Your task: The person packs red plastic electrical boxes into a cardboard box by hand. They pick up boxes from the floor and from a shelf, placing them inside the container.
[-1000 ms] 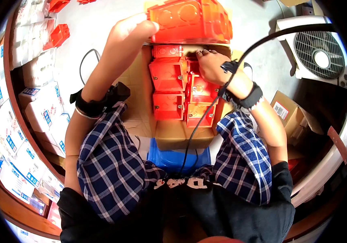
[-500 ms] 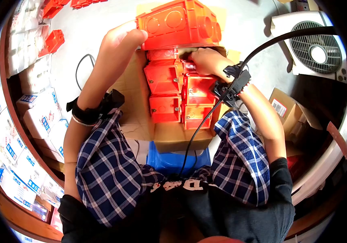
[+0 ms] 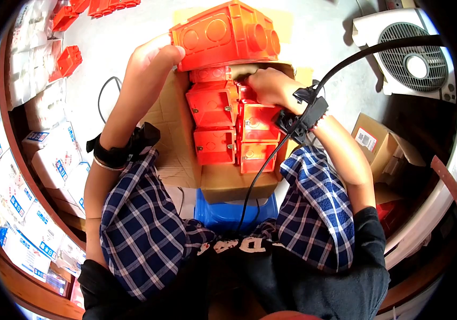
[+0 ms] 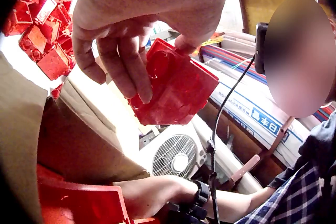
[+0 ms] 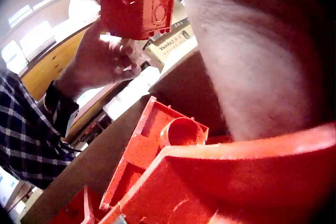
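My left hand (image 3: 151,58) pinches an orange-red electrical back box (image 3: 223,34) by its edge, up over the far end of an open cardboard carton (image 3: 233,184). In the left wrist view the thumb and fingers grip the back box (image 4: 176,87), its flat face toward the camera. My right hand (image 3: 271,88) reaches down into the carton's far right part, beside other back boxes (image 3: 212,106) stacked in two columns. Its fingertips are hidden among them, and I cannot tell what they hold. In the right wrist view a box wall (image 5: 236,182) crosses in front of that hand.
A blue stool (image 3: 233,213) stands under the carton's near end. Several loose red boxes (image 3: 68,61) lie on the floor at the far left. A white fan (image 3: 415,64) stands at the right, above a smaller carton (image 3: 372,138). A black cable (image 3: 260,181) hangs across the carton.
The left hand and its back box have shifted slightly left and nearer in the view. The right hand has sunk deeper between the stacked boxes, its fingers now out of sight.
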`<state>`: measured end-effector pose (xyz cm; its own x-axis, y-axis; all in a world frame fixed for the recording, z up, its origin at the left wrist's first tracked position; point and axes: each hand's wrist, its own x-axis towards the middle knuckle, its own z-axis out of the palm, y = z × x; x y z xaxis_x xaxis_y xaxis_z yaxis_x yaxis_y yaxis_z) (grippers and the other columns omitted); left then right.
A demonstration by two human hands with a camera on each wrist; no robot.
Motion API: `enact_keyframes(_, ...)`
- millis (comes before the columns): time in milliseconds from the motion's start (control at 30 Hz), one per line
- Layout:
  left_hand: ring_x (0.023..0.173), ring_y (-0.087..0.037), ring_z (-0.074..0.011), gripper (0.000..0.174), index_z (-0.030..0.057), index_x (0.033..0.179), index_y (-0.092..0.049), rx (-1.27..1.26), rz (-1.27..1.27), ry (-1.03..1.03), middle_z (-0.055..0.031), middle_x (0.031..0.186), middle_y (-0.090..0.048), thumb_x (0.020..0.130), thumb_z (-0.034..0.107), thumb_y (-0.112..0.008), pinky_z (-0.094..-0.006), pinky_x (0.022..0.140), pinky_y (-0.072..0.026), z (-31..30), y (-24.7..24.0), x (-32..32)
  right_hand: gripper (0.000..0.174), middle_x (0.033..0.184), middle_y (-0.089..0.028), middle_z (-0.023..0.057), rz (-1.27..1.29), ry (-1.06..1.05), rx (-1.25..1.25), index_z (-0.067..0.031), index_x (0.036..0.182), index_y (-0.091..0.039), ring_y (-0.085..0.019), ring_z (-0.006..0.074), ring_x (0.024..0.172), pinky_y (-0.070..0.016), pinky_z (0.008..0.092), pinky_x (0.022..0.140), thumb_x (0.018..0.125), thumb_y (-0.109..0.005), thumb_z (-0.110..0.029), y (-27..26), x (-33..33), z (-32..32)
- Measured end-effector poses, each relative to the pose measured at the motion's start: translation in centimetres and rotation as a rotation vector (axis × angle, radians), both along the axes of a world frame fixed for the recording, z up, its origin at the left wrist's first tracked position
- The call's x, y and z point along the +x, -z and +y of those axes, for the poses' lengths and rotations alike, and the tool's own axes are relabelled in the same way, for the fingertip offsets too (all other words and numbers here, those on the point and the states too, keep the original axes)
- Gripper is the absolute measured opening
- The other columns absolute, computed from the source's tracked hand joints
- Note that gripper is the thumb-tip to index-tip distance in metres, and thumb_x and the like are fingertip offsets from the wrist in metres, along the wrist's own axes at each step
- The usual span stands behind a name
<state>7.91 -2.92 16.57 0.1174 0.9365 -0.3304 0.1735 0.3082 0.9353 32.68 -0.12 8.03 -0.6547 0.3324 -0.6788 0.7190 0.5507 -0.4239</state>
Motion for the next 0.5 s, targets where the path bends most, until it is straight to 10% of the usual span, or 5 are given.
enact_keyframes(500, 0.074, -0.044, -0.005, 0.02, 0.0039, 0.082, -0.056, -0.008, -0.024, 0.044, 0.0055, 0.078, -0.052, 0.091, 0.021, -0.051, -0.0218, 0.068, -0.037, 0.1, -0.1, 0.6, 0.029, 0.099, -0.067, 0.026, -0.017, -0.004, -0.118, 0.0041, 0.098, -0.068, -0.064, 0.0396, 0.096, -0.052, 0.0439, 0.08, 0.075, -0.058, -0.009, 1.4, -0.7, 1.7)
